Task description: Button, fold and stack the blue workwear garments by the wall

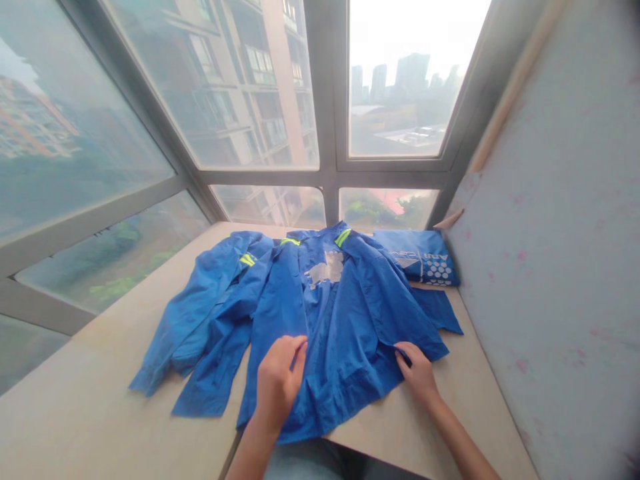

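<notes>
A blue jacket (350,320) with yellow-green stripes at the shoulders lies spread on the wooden surface, its front open and a pale torn-looking patch showing on the inside. My left hand (281,373) is closed in a pinch on the jacket's left front edge. On the other side my right hand (416,370) pinches the jacket's right front panel near the hem, thumb and fingers pressed together. The lower hem hangs toward me at the surface's near edge. One sleeve stretches out left, and the other pokes out from beneath the right panel.
Left of it lies another blue garment (205,300) with yellow-green stripes. A blue printed bag or folded packet (417,257) rests at the back right. Windows (325,100) enclose the back and left, and a papered wall (560,253) bounds the right. The wooden surface (90,407) extends left.
</notes>
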{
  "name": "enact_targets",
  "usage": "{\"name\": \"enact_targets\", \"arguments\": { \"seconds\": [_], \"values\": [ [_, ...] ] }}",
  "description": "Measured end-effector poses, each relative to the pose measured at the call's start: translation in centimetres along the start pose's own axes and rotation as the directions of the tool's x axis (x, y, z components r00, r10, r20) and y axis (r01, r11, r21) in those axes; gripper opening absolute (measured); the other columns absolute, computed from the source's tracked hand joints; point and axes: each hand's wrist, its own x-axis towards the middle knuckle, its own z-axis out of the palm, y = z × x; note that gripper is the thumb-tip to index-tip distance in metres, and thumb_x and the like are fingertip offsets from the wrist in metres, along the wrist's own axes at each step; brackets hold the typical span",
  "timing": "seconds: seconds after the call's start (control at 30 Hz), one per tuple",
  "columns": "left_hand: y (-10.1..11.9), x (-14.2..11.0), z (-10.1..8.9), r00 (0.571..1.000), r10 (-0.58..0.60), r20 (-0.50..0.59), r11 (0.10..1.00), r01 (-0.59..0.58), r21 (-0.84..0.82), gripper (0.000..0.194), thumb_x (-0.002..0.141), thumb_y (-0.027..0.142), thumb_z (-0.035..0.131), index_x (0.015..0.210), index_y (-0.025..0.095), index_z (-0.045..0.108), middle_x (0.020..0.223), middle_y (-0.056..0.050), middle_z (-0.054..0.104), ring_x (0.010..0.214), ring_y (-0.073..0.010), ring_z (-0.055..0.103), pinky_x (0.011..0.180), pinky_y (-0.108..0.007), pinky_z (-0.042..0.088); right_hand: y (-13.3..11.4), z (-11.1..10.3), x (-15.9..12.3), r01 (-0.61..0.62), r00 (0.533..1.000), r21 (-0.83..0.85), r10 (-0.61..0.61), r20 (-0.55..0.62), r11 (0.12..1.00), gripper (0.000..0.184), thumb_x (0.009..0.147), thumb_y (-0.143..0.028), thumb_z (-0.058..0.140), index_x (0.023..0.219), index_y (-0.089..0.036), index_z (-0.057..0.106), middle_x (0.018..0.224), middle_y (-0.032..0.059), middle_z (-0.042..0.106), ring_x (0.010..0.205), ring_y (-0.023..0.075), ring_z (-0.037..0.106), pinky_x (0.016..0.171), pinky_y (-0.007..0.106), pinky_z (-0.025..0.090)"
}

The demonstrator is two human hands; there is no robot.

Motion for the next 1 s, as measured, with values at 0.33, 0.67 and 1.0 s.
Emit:
{"name": "enact_targets", "arguments": {
  "seconds": [0.33,0.67,1.0],
  "values": [
    [0.9,-9.2,11.1,0.848,0.067,0.526,0.960,-0.199,0.198,0.018,0.083,0.007,0.052,0.086,0.021,0.062,0.084,-0.006,0.061,0.077,-0.0214,0.057,0.067,-0.032,0.043,-7.6,-2.4,4.4,-0.013,0.998,0.046,0.015,-0.060,0.999,0.035,0.092,-0.045,0.051,0.100,-0.020,0.074,0.100,0.0110,0.075,0.091,0.0259,0.071,0.079,0.038,0.058],
    [-2.3,-11.7,9.6,0.902,-0.029,0.430,0.995,-0.015,0.099,0.026,0.085,0.007,0.045,0.100,0.020,0.062,0.092,-0.007,0.061,0.087,-0.0221,0.059,0.077,-0.034,0.048,-10.5,2.6,-0.2,0.142,0.944,0.162,-0.183,0.276,0.976,0.025,0.094,-0.027,0.050,0.099,-0.022,0.073,0.094,0.0084,0.072,0.085,0.0202,0.068,0.080,0.033,0.056],
    [-1.2,-11.0,9.2,0.901,-0.021,0.434,0.999,0.001,0.046,0.020,0.088,0.012,0.049,0.098,0.022,0.063,0.090,-0.005,0.063,0.085,-0.0215,0.060,0.075,-0.034,0.048,-7.8,4.0,-2.8,0.026,0.941,0.153,-0.076,0.330,0.988,0.025,0.091,-0.021,0.049,0.095,-0.021,0.073,0.087,0.0067,0.070,0.076,0.0187,0.065,0.071,0.031,0.054]
  ]
}}
